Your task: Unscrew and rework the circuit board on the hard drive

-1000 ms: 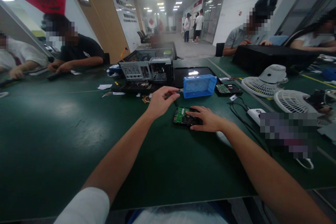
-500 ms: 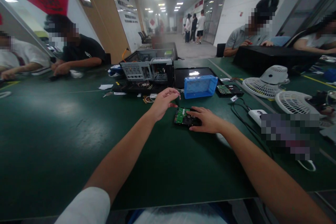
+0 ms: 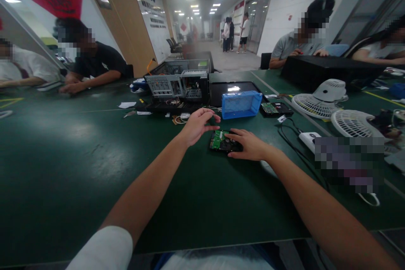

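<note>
A hard drive (image 3: 220,141) lies circuit-board side up on the green table (image 3: 63,156). My right hand (image 3: 249,144) rests on its right half, fingers bent over the edge and gripping it. My left hand (image 3: 198,124) hovers just left of and above the drive, thumb and fingers drawn close in a pinch; whether anything small sits between them is too small to tell. A blue plastic bin (image 3: 241,103) stands just behind the drive.
An open computer case (image 3: 179,82) and a black side panel (image 3: 232,88) lie behind the bin. A second drive (image 3: 274,108), two white fans (image 3: 319,99), a cable (image 3: 294,143) and a white adapter (image 3: 308,138) sit to the right. Other people sit around the table.
My left hand has drawn back from near the blue bin toward the hard drive and lowered slightly. My right hand has stayed on the drive.
</note>
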The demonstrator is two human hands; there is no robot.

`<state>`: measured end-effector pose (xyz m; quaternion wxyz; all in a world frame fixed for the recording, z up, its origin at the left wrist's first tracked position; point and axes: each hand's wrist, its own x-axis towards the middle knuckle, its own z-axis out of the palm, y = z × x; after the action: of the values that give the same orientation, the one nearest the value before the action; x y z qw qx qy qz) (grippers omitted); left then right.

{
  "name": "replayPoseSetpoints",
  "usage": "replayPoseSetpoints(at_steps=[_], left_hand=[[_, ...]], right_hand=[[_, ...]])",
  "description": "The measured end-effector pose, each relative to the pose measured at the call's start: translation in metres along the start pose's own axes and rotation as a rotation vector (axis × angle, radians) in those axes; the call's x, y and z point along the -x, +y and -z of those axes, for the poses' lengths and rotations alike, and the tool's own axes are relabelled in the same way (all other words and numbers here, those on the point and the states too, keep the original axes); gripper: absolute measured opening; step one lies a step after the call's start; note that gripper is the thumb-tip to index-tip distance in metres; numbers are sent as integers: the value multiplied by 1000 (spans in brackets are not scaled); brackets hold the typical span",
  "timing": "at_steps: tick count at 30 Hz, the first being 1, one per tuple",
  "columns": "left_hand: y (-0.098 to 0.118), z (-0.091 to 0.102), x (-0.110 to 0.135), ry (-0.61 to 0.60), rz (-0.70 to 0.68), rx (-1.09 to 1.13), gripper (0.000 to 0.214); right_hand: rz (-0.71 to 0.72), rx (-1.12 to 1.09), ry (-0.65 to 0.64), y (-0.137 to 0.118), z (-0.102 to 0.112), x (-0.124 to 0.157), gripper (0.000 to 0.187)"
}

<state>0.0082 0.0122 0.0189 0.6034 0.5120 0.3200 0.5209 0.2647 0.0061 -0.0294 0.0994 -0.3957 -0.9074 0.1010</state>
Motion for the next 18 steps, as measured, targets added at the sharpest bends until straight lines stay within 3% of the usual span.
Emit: replayPoseSetpoints(at_steps=[5,13,18], left_hand=[[0,1,-1,5,6,-18,15],[-2,6,-5,111,1,2,10],[-2,6,-5,72,-20,17,12]], right_hand=[[3,-19,18,1,-2,-2,87],[12,-44,31,4,-3,-1,85],[19,-55,31,2,-1,-1,85]])
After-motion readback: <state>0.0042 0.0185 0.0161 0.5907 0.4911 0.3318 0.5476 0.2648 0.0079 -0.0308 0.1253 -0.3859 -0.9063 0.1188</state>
